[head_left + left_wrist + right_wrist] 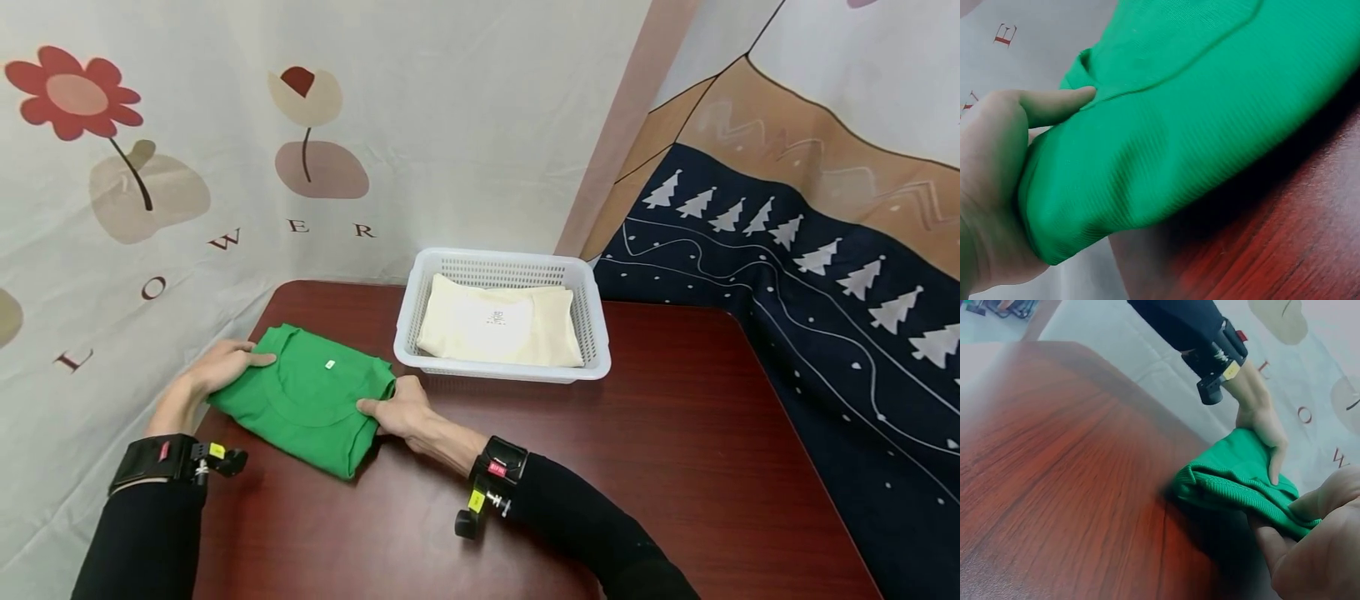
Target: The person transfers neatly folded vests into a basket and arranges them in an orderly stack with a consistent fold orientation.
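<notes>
A folded green shirt (315, 392) with a round collar and a small white label is held between both hands over the left part of the table. My left hand (223, 367) grips its left edge, thumb on top and the other fingers hidden beneath. At the right edge, my right hand (401, 410) pinches the cloth between the thumb above and fingers below, as the right wrist view shows. In that view the folded layers of the shirt (1235, 481) face the camera, with a dark shadow under them. The left wrist view shows the ribbed fabric (1179, 137) close up.
Behind and to the right stands a white plastic basket (600, 346) with a folded cream cloth (495, 321) lying in it. The reddish-brown table (675, 467) borders a flower-print curtain (465, 125) at the back left and a dark tree-patterned cloth (810, 333) at the right.
</notes>
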The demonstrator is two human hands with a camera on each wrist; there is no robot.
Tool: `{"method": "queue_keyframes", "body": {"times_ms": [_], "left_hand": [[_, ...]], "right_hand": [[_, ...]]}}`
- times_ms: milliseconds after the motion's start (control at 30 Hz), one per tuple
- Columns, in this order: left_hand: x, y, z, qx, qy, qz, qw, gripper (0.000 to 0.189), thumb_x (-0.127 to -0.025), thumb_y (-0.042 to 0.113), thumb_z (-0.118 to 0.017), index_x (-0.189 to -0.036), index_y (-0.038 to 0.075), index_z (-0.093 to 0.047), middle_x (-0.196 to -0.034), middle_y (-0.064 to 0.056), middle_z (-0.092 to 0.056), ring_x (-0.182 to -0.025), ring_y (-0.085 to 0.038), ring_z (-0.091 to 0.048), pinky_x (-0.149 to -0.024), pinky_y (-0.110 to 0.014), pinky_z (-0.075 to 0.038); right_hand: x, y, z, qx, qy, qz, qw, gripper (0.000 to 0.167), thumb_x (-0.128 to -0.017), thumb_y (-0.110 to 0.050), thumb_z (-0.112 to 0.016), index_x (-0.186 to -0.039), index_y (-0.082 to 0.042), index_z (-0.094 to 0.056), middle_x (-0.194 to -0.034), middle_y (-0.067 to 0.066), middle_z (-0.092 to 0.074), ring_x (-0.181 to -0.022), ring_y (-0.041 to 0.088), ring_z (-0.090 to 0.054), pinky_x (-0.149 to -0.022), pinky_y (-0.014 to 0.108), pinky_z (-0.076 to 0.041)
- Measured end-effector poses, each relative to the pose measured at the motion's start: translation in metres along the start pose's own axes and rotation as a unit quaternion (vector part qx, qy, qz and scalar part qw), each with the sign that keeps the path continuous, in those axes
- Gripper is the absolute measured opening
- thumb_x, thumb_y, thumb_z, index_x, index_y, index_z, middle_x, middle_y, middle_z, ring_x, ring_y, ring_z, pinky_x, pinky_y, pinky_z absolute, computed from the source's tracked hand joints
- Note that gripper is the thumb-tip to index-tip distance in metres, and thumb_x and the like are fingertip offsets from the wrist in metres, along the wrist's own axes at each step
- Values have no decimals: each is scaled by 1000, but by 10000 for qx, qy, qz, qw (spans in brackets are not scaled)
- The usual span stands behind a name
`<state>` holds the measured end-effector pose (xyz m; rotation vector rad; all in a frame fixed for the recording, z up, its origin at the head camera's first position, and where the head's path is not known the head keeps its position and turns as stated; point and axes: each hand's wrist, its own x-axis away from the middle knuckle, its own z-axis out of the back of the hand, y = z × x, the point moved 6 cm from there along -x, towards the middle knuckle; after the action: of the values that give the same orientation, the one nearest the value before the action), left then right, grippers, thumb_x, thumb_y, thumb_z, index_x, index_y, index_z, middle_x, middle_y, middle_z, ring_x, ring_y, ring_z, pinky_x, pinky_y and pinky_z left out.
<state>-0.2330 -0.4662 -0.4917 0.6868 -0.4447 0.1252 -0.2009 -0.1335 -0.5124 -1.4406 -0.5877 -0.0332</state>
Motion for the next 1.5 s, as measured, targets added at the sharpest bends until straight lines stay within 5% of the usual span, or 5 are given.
{"method": "queue_keyframes", "body": {"times_ms": [467, 767, 900, 1033, 1500], "left_hand": [[12, 12, 32, 348, 300, -187, 9988, 94, -118, 51, -51, -171, -18, -15, -178, -46, -9, -166, -70, -2, -134, -83, -13], [22, 28, 47, 439, 521, -236, 9974, 87, -119, 52, -48, -172, -13, -26, -181, -41, -19, -168, -59, -23, -136, -72, -27], [26, 40, 51, 577, 687, -286, 9956, 76, -119, 50, -50, -167, -9, -44, -151, -8, -70, -124, -16, -69, -108, -34, -57], [28, 51, 54, 947, 764, -350, 9920, 73, -118, 48, -55, -165, -8, -48, -105, 35, -67, -89, 2, -70, -83, -21, -58], [23, 97, 60, 863, 1074, -665, 9882, 70, -117, 51, -56, -161, -4, -53, -86, 28, -72, -71, -4, -71, -73, -26, -60]], "right_hand": [[20, -41, -1, -9, -538, 606, 9967, 8, -98, -11, -85, -106, -9, -83, -93, 5, -86, -81, 14, -83, -75, 34, -71], [25, -70, 10, 245, -662, 1145, 9909, 10, -102, -11, -82, -110, -6, -85, -97, 8, -88, -78, 6, -78, -74, 34, -71], [24, -81, 20, 431, -461, 1326, 9892, 10, -102, -13, -82, -108, -6, -85, -95, 7, -87, -77, 4, -75, -72, 30, -68], [24, -91, 29, 473, -340, 1425, 9881, 11, -102, -14, -82, -110, -7, -85, -99, 6, -87, -81, 4, -74, -73, 25, -65], [19, -114, 72, 430, 76, 1800, 9827, 15, -105, -17, -78, -107, -3, -82, -98, 14, -87, -77, 6, -78, -70, 23, -64]]}}
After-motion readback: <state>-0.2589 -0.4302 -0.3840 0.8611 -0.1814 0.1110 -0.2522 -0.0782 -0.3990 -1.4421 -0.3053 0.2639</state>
